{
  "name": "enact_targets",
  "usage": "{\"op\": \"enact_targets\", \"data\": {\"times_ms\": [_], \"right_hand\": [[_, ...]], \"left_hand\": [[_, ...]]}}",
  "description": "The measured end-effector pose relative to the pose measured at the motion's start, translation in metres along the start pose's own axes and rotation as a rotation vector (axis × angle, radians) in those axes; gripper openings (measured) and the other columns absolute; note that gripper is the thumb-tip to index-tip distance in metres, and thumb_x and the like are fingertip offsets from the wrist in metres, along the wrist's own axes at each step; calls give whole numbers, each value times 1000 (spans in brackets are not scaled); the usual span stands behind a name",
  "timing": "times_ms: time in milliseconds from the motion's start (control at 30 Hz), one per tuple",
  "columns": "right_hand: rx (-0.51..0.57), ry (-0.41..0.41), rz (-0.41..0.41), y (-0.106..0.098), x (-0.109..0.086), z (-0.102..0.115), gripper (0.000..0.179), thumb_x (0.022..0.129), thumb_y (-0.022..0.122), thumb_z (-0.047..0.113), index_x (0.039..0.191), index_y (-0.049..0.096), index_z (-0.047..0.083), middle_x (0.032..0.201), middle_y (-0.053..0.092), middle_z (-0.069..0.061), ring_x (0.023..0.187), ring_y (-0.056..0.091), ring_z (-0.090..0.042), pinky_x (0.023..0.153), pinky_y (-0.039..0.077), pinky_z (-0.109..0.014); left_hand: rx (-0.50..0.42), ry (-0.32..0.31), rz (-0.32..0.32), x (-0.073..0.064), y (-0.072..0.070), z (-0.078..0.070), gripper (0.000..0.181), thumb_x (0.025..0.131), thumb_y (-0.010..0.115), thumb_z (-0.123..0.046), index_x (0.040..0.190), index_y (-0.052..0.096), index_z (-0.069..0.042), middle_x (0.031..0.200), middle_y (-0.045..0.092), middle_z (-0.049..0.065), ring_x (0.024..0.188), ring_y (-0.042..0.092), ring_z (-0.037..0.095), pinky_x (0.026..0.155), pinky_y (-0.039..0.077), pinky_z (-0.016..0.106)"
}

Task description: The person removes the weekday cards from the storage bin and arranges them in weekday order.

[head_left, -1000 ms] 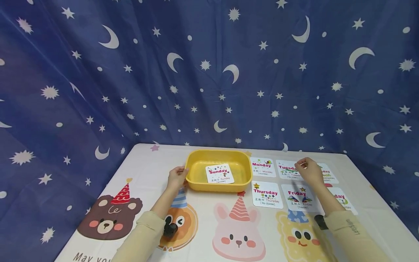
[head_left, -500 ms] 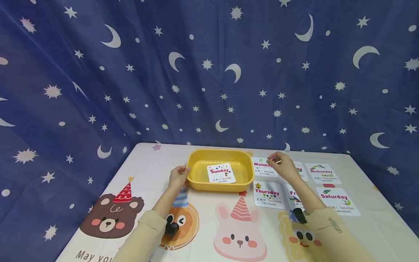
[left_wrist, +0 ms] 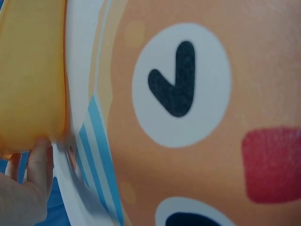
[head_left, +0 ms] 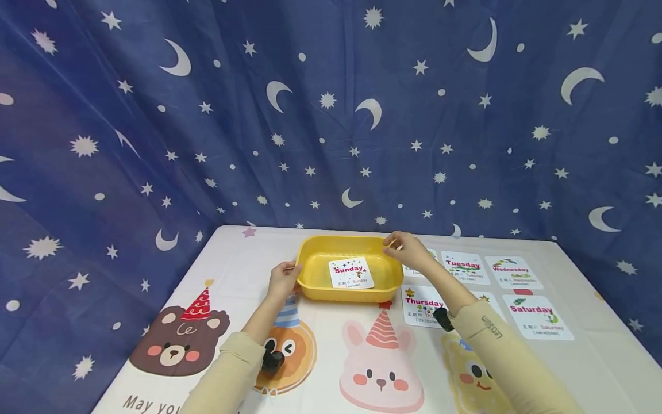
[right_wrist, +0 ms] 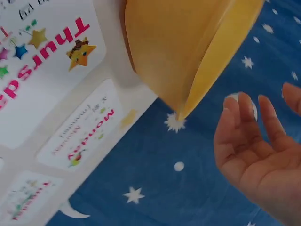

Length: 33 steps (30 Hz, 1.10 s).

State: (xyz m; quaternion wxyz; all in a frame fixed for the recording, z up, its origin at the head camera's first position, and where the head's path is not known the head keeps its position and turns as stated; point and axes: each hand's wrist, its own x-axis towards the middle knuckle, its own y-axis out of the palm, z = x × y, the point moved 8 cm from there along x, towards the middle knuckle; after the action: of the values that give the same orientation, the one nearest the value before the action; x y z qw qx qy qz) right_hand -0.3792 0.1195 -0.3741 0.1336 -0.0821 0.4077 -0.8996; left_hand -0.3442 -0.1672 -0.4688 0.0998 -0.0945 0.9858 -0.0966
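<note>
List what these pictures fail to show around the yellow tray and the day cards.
- Monday card: in the head view, mostly hidden behind the right hand.
- Friday card: head view, covered by the right sleeve; only a corner shows.
- Left hand: at the yellow tray's end; left wrist view cuts it off.
- Small print on the Sunday card: too small to read.

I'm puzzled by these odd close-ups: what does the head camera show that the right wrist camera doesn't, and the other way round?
Only the head view shows the white Sunday card lying inside the yellow plastic tray, the left hand touching the tray's left end, and the Tuesday, Wednesday and Saturday cards.

Only the right wrist view shows the white Monday card readably, and the right hand from the palm side, fingers relaxed, holding nothing.

Both show the tray, the white Thursday card, the right hand and the blue star-patterned cloth.
</note>
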Motion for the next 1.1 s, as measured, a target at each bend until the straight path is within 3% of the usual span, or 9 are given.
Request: {"op": "enact_targets", "data": {"times_ms": [200, 633, 900, 1100], "right_hand": [[-114, -63, 138, 20, 15, 21, 27, 89, 63, 16, 108, 61, -3, 90, 61, -15, 75, 53, -21, 63, 47, -25], [-444, -99, 421, 58, 49, 48, 33, 87, 67, 17, 116, 62, 3, 106, 65, -11, 92, 57, -22, 81, 52, -32], [-568, -154, 528, 83, 69, 47, 38, 85, 70, 18, 120, 61, 6, 109, 62, -9, 94, 52, -21, 86, 49, -33], [-711, -145, 668, 106, 76, 35, 43, 85, 71, 19, 124, 57, 11, 119, 59, -5, 106, 53, -22, 99, 46, -37]], "left_hand": [[3, -2, 9, -2, 1, -1, 37, 97, 52, -20, 126, 50, 4, 115, 58, 25, 78, 62, 17, 73, 58, 31], [10, -4, -6, 0, 1, 0, 36, 97, 53, -19, 125, 52, 3, 115, 59, 24, 74, 61, 15, 71, 58, 29], [7, -7, -8, 1, 0, 1, 37, 97, 53, -20, 125, 52, 4, 116, 59, 25, 84, 64, 24, 72, 58, 30], [-1, -2, -3, -1, 0, -1, 36, 97, 52, -19, 125, 51, 4, 117, 58, 27, 86, 65, 26, 72, 58, 30]]}}
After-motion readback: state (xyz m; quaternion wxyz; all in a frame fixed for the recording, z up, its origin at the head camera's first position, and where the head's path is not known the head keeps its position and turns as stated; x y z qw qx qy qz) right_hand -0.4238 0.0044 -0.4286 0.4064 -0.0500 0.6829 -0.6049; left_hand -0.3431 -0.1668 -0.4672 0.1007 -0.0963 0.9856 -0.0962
